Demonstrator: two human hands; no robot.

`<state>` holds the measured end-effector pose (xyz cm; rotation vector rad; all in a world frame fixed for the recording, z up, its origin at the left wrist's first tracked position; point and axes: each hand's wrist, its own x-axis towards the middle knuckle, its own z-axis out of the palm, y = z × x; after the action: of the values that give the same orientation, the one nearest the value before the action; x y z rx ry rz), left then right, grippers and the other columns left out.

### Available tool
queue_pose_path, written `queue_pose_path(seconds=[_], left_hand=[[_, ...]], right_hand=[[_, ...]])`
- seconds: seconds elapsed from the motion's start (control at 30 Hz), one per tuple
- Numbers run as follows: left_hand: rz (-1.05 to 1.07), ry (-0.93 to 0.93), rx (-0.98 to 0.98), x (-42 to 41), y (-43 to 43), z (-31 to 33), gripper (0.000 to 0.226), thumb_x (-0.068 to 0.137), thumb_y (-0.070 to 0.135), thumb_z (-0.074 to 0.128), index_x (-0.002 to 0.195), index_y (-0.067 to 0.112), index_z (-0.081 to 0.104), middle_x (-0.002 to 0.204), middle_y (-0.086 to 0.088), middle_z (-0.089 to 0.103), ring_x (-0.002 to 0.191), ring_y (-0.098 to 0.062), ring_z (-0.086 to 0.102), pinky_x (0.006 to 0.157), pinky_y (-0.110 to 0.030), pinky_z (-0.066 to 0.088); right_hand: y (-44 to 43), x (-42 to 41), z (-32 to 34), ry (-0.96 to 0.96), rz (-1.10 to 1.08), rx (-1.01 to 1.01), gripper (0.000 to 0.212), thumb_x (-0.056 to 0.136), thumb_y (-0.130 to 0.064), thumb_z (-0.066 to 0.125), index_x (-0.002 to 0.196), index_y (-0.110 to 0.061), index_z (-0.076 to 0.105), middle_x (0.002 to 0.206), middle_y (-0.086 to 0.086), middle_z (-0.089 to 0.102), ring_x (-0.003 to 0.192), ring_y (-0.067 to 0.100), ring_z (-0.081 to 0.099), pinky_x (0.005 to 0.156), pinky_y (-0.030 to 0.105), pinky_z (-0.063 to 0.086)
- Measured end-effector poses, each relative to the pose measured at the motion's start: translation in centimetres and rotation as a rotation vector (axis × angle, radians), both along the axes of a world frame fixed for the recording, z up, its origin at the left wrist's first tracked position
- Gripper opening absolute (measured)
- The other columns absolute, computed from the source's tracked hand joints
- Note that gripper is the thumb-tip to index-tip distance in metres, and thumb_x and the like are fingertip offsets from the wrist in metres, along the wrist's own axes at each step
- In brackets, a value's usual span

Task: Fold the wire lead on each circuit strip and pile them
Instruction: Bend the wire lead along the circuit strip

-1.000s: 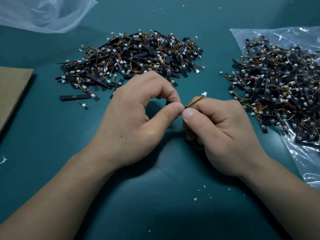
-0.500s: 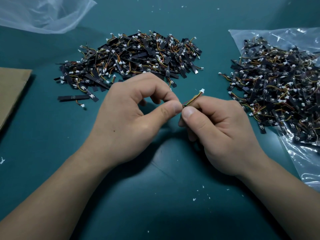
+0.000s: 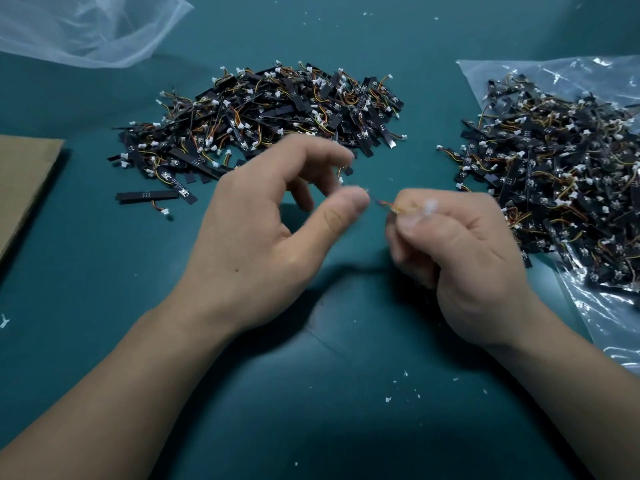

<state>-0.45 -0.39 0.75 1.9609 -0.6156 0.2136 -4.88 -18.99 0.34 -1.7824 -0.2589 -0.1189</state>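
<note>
Pinching a wire (image 3: 382, 203) that may spring back.
Right hand (image 3: 464, 251) pinches the wire; its strip seems to hide in the fingers, all blurry. Left hand (image 3: 263, 233), just left of the wire, is loose and holds nothing. With no second hand helping, the fold may pop open, or the strip may drop short of the pile (image 3: 263, 116) behind the wire.

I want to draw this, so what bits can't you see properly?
Head view: the circuit strip in the right hand is mostly hidden by fingers and blurred.
Head view: the left hand fingertips are blurred; whether they touch the wire is unclear.
Head view: the right pile is cut off by the picture's right edge.
Head view: the cardboard is cut off by the left edge.
</note>
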Motion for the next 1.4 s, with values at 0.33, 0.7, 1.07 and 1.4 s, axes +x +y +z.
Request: queue_pose_path(seconds=[0.33, 0.7, 1.07, 1.4], left_hand=[[0.46, 0.123, 0.213, 0.8, 0.6, 0.1, 0.043, 0.076, 0.018, 0.046, 0.116, 0.031, 0.056, 0.093, 0.014, 0.063, 0.088, -0.025, 0.059, 0.093, -0.052, 0.049], [0.387, 0.09, 0.305, 0.9, 0.9, -0.7, 0.041, 0.087, 0.009, 0.057, 0.122, 0.031, 0.054, 0.089, 0.02, 0.063, 0.087, -0.022, 0.061, 0.088, -0.048, 0.051], [0.011, -0.037, -0.041, 0.3, -0.2, -0.8, 0.038, 0.091, 0.002, 0.066, 0.122, 0.02, 0.056, 0.094, 0.01, 0.069, 0.089, -0.019, 0.068, 0.079, -0.023, 0.05], [-0.112, 0.23, -0.326, 0.5, -0.2, -0.6, 0.028, 0.088, 0.012, 0.075, 0.114, 0.02, 0.066, 0.097, 0.0, 0.071, 0.083, -0.017, 0.069, 0.073, -0.028, 0.055]], right_hand=[[0.0, 0.7, 0.1, -0.052, -0.244, 0.42, 0.024, 0.11, -0.016, 0.036, 0.123, -0.017, 0.056, 0.053, -0.009, 0.039, 0.044, 0.007, 0.028, 0.044, 0.018, 0.027], [0.9, -0.1, -0.6, -0.022, -0.128, -0.081, 0.022, 0.102, -0.023, 0.05, 0.102, -0.029, 0.071, 0.053, 0.009, 0.044, 0.047, 0.015, 0.036, 0.049, 0.026, 0.031], [1.0, 0.1, -0.6, -0.007, -0.172, -0.119, 0.016, 0.097, -0.026, 0.064, 0.113, -0.025, 0.065, 0.059, 0.012, 0.05, 0.053, 0.027, 0.044, 0.053, 0.03, 0.038], [1.1, 0.2, -0.3, -0.083, -0.215, -0.087, 0.013, 0.1, -0.021, 0.067, 0.089, -0.027, 0.065, 0.069, -0.011, 0.067, 0.053, 0.003, 0.058, 0.055, 0.011, 0.041]])
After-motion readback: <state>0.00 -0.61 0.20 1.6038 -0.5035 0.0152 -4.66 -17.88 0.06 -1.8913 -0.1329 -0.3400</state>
